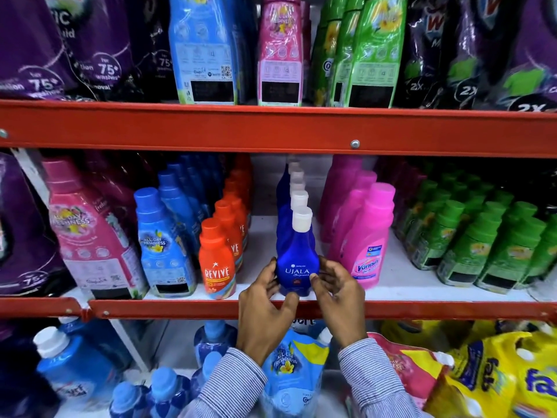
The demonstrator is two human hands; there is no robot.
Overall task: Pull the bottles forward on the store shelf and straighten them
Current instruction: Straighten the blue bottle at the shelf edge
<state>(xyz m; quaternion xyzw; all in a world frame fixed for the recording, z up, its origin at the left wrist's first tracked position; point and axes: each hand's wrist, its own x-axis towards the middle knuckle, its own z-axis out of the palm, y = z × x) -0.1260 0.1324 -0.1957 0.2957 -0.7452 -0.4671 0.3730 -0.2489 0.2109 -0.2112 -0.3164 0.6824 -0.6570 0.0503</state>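
Observation:
A dark blue Ujala bottle (297, 260) with a white cap stands upright at the front of the middle shelf (422, 289), label facing me. Behind it a row of matching blue bottles (297, 191) runs toward the back. My left hand (265, 312) cups the front bottle's left side, thumb under its base near the shelf lip. My right hand (337, 297) cups its right side, thumb on the label. Both hands hold this bottle together.
Orange Revive bottles (217, 267) stand just left, pink Vanish bottles (366, 245) just right. Light blue bottles (162, 248) and green bottles (488, 245) lie further out. A red rail (180, 309) fronts the shelf; another red shelf edge (271, 128) runs above. Pouches fill the shelf below.

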